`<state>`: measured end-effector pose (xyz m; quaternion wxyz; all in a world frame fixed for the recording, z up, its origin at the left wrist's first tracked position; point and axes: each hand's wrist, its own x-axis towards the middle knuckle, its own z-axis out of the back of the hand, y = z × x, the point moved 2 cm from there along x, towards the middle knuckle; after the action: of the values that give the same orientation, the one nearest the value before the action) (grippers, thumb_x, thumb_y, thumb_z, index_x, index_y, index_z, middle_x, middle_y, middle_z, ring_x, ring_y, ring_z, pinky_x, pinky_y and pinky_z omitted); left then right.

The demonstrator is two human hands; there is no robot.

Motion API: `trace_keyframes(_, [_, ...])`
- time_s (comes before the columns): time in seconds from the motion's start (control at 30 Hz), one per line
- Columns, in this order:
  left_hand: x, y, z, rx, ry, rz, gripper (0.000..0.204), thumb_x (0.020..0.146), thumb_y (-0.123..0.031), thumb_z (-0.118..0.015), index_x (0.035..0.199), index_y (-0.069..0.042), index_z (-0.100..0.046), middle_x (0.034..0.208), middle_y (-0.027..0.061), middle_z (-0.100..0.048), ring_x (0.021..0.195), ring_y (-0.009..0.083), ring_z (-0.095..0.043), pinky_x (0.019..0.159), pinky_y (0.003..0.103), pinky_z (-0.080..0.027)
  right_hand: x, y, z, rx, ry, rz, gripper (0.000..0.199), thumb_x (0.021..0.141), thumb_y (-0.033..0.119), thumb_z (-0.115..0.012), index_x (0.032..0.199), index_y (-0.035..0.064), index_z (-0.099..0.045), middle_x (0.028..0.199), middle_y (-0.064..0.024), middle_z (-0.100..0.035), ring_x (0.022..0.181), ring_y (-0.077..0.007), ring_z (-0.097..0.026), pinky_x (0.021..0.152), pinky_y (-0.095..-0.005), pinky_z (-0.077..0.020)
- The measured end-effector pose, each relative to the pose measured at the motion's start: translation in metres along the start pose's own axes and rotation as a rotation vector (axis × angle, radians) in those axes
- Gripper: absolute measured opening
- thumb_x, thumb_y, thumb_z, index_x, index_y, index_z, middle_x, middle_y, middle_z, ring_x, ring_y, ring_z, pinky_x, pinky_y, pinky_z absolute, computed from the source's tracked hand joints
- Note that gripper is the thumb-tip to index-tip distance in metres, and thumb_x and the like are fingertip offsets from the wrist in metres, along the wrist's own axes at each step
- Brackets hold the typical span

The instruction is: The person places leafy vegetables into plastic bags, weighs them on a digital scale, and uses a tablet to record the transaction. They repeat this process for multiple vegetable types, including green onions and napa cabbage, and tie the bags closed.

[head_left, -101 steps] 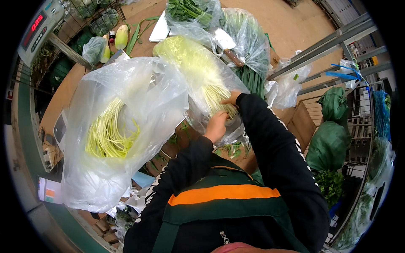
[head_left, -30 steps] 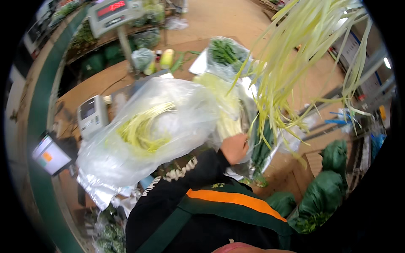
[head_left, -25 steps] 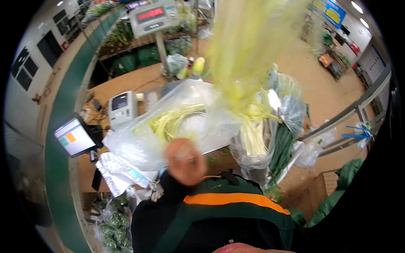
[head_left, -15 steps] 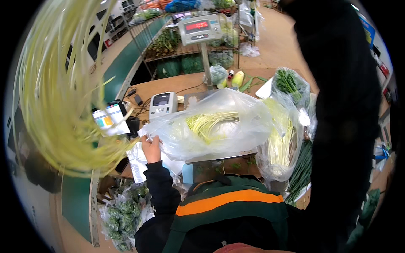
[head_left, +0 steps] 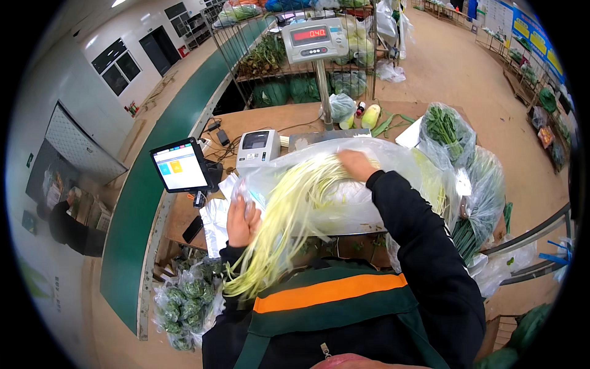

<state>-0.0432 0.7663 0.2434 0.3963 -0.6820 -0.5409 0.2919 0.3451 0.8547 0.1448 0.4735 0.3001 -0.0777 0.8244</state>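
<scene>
A long bunch of pale yellow chives (head_left: 289, 209) trails from the scale toward my chest, its loose ends hanging over the counter's front edge. My right hand (head_left: 357, 165) is closed round the far end of the bunch, at a large clear plastic bag (head_left: 393, 154). That bag lies across the weighing scale's platform, which it mostly covers. To the left, my left hand (head_left: 244, 222) pinches the bag's mouth, with crumpled film rising above the fingers. The scale's display head (head_left: 315, 40) stands on a post behind, lit with red digits.
Left of the bag are a label printer (head_left: 258, 147), a touchscreen (head_left: 179, 167) and a phone (head_left: 193, 229). Bagged greens (head_left: 445, 132) crowd the right side. A green conveyor belt (head_left: 132, 246) runs along the left. Bagged vegetables (head_left: 184, 304) sit below the counter. A person (head_left: 74, 227) works beyond the belt.
My right arm has come down from high up, bringing the chives from the upper left onto the bag. My left hand still grips the bag's mouth. The display's digits have changed.
</scene>
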Motion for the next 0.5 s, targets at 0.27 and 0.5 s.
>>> trace_keyframes(0.27, [-0.076, -0.041, 0.02, 0.003, 0.224, 0.578, 0.044, 0.099, -0.006, -0.051, 0.143, -0.003, -0.042, 0.066, -0.0044, -0.035, 0.05, 0.0042, -0.03, 0.045, 0.02, -0.022, -0.057, -0.11, 0.02, -0.285, 1.035, -0.526, 0.03, 0.089, 0.021, -0.058, 0.113, 0.0044, -0.066, 0.104, -0.0176, -0.069, 0.097, -0.0364, -0.066, 0.084, -0.0484, -0.0524])
trace_keyframes(0.5, [-0.04, -0.15, -0.026, -0.097, 0.119, -0.001, 0.067, 0.083, -0.007, -0.068, 0.143, 0.003, -0.038, 0.091, 0.0069, -0.056, 0.069, 0.0092, -0.051, 0.052, 0.021, -0.046, -0.006, -0.093, 0.028, -0.324, 1.191, -0.398, 0.033, 0.087, 0.029, -0.062, 0.109, 0.0048, -0.07, 0.1, -0.0173, -0.071, 0.095, -0.0362, -0.068, 0.085, -0.0479, -0.0524])
